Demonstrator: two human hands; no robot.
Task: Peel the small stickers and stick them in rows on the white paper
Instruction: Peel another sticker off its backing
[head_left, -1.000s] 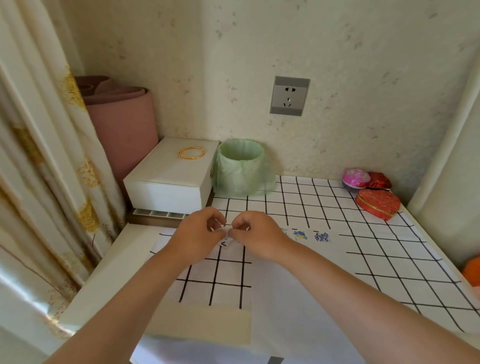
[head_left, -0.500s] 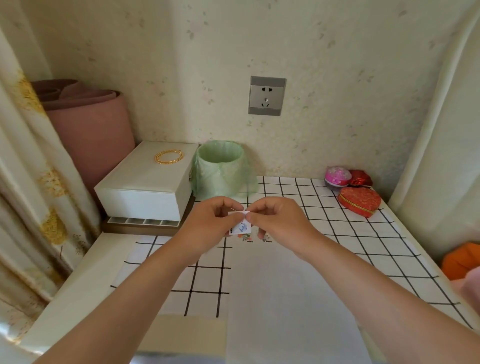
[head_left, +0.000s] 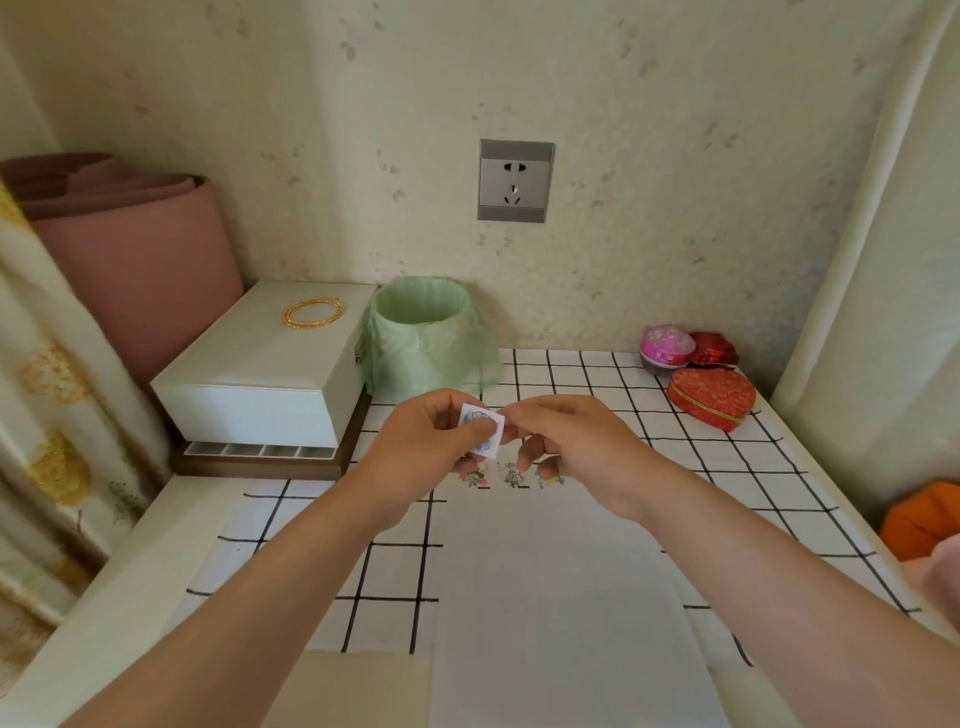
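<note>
The table (head_left: 675, 467), covered in a white cloth with a black grid, is filling the lower half of the frame; its near edge is cut off at the bottom. The white paper (head_left: 561, 597) is lying flat on it at lower centre, its lower end running out of frame. A curtain (head_left: 62, 415) is hanging down the left edge, partly hiding a rolled pink mat (head_left: 140, 260) at upper left. A white box (head_left: 260, 384) is sitting left of centre with a gold bangle (head_left: 313, 313) lying on its lid. Just beside it, a small bin lined with a green bag (head_left: 426, 338) is standing against the wall. A heart-shaped red box (head_left: 711, 397) and a pink round case (head_left: 667, 345) are resting at right; a second red item behind them is half hidden.

Both forearms are reaching in from the bottom corners. The left hand (head_left: 421, 447) is pinching the left side of a small sticker sheet (head_left: 482, 430) between thumb and forefinger; the right hand (head_left: 576, 441) is pinching its right edge, remaining fingers curled. The sheet is being held above the far end of the paper, at frame centre. Its blue printed designs are too small to identify.

Stuck stickers (head_left: 511, 475) are showing in a row along the paper's far edge, partly hidden under the fingers; their count is unclear.
</note>
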